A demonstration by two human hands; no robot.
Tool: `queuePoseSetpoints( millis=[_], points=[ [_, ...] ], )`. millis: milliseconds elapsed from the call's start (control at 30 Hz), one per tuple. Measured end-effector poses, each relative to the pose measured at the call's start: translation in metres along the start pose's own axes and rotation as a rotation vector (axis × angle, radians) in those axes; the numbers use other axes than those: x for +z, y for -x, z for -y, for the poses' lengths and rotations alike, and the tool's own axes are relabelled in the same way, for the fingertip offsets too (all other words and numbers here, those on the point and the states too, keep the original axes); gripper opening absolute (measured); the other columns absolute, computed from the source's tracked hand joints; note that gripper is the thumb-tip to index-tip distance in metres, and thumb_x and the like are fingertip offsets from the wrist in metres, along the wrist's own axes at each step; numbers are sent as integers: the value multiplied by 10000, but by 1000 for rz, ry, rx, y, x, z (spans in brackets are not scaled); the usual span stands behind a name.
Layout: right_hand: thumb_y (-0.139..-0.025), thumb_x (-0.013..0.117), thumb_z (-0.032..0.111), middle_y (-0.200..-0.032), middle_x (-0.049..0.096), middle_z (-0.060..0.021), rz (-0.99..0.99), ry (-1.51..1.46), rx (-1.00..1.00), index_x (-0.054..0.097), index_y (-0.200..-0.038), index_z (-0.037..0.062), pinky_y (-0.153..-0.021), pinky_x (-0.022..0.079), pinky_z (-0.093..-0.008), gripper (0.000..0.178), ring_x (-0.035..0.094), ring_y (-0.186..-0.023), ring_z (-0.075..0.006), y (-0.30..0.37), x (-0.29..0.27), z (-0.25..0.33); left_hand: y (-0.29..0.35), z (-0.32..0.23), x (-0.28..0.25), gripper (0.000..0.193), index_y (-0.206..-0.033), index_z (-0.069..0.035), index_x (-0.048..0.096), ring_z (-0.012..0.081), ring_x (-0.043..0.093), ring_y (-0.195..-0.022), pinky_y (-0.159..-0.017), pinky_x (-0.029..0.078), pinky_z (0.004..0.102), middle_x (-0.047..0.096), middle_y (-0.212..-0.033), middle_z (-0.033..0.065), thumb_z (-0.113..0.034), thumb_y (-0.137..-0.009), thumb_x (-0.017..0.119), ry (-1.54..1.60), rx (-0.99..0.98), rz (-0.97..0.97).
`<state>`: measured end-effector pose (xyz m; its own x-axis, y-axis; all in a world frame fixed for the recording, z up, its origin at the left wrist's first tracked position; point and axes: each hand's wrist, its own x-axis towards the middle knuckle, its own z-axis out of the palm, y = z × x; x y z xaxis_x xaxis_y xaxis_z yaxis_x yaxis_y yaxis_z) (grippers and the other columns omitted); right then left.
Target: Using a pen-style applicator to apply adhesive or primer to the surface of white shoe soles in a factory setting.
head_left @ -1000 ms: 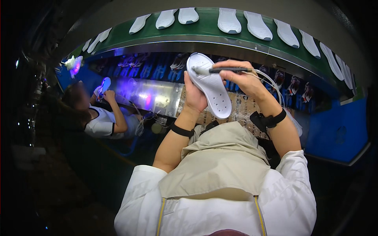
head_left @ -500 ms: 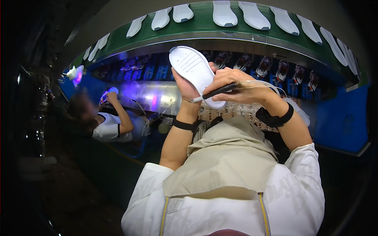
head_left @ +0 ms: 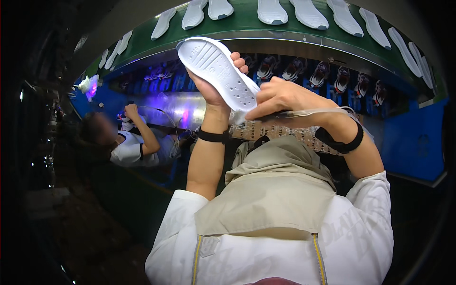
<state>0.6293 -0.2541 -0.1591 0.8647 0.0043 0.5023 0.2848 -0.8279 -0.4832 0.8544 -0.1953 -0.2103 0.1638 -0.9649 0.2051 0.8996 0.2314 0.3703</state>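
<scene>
A white shoe sole [head_left: 216,71] is held up in my left hand [head_left: 212,94], tilted with its grooved and dimpled face showing. My left fingers wrap around its far side edge. Closed around a glue brush is my right hand [head_left: 292,102], at the sole's lower right end. Dark in the earlier frame, the brush's handle is now mostly hidden by my fingers. Pale bristles [head_left: 239,117] show by the lower edge of the sole. Clear thin tubing [head_left: 311,112] runs from the brush back over my right wrist.
Beyond my hands, a green conveyor belt [head_left: 247,25] carries several white soles [head_left: 308,13]. Under it stands a row of shoe uppers [head_left: 318,76]. At left, another person [head_left: 137,142] works near a purple-lit metal surface [head_left: 164,107]. Brown printed wrapping [head_left: 304,137] covers the near surface.
My left hand has moved the sole up and left, turning more of its face into view. The brush has gone from across the sole to its lower end edge.
</scene>
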Motion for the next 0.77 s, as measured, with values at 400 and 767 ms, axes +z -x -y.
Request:
queuePoseSetpoints(
  millis=[400,767],
  points=[
    [-837,817,158,-870,646,-27,32,-166,247,761,-1200,165,-825,423,-380,367,591,-865,-221,-4,-19,7,-21,-25,25,1113,-1348,-22,581,338,635,-918,-808,547,444,625,-1116,266,-962,-844,263,-336,-239,136],
    [-892,757,96,-919,664,-46,124,150,54,742,-1243,144,-868,429,-419,354,607,-898,-254,-11,-16,-3,-67,-22,52,834,-1414,-33,569,346,754,-897,-768,651,429,733,-1110,231,-707,-1052,238,-1122,-385,89]
  ],
)
